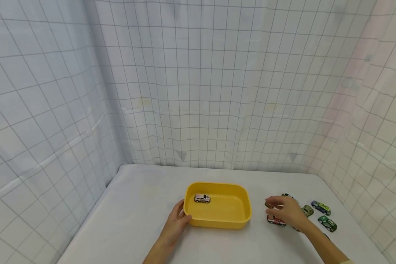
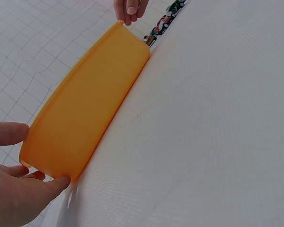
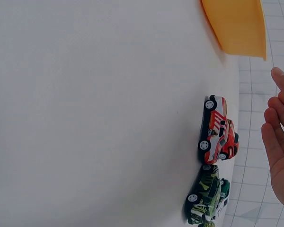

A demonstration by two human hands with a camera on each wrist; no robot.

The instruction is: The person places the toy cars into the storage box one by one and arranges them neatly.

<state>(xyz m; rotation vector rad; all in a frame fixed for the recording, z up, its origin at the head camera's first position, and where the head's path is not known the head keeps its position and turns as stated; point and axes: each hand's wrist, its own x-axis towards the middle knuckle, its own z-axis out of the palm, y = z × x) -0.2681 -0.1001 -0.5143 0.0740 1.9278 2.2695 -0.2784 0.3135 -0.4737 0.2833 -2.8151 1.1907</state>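
Note:
A yellow plastic tray (image 1: 221, 224) stands on the white table with one white toy car (image 1: 202, 198) inside, near its back left corner. My left hand (image 1: 176, 224) holds the left end of the tray, fingers along the outer wall and thumb at the front corner. Above the toy cars on the right hovers my right hand (image 1: 288, 210), fingers loosely bent and thumb apart, with nothing between them. Just under it sits a red and white toy car (image 3: 215, 130); an orange-red toy car (image 3: 232, 141) stands right behind that one. The right wrist view shows the hand raised above these cars.
Farther right on the table (image 1: 145, 205) are a blue and yellow toy car (image 1: 321, 207), a green one (image 1: 327, 223) and a camouflage one (image 1: 307, 211). More cars are partly hidden by the right arm. White gridded curtains (image 1: 198, 91) enclose the back and sides.

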